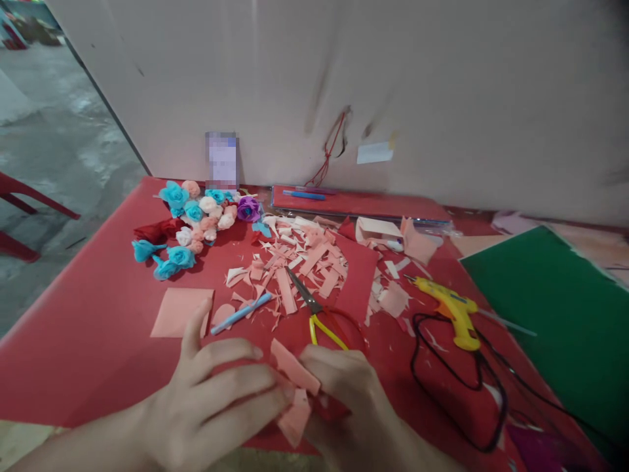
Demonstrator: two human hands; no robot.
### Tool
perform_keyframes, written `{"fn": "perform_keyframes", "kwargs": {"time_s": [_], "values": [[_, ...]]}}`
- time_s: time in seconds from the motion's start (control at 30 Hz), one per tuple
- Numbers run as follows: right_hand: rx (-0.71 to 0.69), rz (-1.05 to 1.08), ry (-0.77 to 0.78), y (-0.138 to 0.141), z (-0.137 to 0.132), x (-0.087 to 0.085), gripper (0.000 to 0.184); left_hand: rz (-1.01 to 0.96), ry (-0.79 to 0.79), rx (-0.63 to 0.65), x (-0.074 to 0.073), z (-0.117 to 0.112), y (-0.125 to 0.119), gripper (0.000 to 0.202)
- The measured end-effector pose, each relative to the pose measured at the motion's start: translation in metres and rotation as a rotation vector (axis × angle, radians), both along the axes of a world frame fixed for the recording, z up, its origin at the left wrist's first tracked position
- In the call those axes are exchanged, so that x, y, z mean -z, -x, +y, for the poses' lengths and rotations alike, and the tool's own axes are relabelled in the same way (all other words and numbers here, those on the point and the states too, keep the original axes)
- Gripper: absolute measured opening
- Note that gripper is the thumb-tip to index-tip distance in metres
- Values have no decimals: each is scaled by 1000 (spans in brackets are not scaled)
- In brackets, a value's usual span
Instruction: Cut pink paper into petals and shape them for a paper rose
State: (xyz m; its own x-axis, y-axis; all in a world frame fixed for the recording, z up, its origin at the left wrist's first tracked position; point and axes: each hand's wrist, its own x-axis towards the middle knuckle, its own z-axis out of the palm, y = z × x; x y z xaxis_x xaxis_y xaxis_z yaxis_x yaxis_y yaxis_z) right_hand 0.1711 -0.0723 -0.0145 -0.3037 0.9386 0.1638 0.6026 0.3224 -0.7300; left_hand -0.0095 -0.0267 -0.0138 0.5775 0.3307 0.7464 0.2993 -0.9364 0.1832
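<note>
A folded or curled piece of pink paper (295,368) is held between my two hands near the table's front edge. My left hand (216,400) reaches in from the left, its fingertips against the paper and one digit raised. On the other side, my right hand (346,387) is closed on the paper, its fingertips partly hidden. Just beyond my hands lie scissors (314,305) with yellow and red handles, blades apart. A square of pink paper (179,313) and a light-blue pen (240,313) lie beyond my left hand.
Pink paper scraps (314,255) cover the red table's middle. Paper flowers (194,211) cluster at the back left, near a propped phone (223,160). A yellow glue gun (455,311) with a looped black cord lies right, beside a green sheet (550,314). A wall (295,78) stands behind.
</note>
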Motion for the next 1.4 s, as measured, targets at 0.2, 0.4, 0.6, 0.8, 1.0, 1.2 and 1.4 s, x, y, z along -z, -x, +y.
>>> {"fn": "perform_keyframes", "kwargs": {"time_s": [0.2,0.4,0.6,0.8,1.0,1.2,1.4], "values": [[10,42,12,0,0,0,27,-78,5,-17,0,-1,-1,20],[1,45,81,-1,2,3,28,-47,100,75,0,1,-2,21],[-4,19,-9,1,4,3,25,-14,144,48,1,3,-4,20],[56,-7,-192,1,0,2,16,10,89,38,4,2,-3,18],[24,-7,-177,1,3,3,20,-47,59,26,6,3,-5,21],[45,-76,-326,-2,1,5,20,-16,54,20,5,3,-5,15],[45,-77,-306,-2,3,11,12,-56,28,0,8,4,-5,18]]}}
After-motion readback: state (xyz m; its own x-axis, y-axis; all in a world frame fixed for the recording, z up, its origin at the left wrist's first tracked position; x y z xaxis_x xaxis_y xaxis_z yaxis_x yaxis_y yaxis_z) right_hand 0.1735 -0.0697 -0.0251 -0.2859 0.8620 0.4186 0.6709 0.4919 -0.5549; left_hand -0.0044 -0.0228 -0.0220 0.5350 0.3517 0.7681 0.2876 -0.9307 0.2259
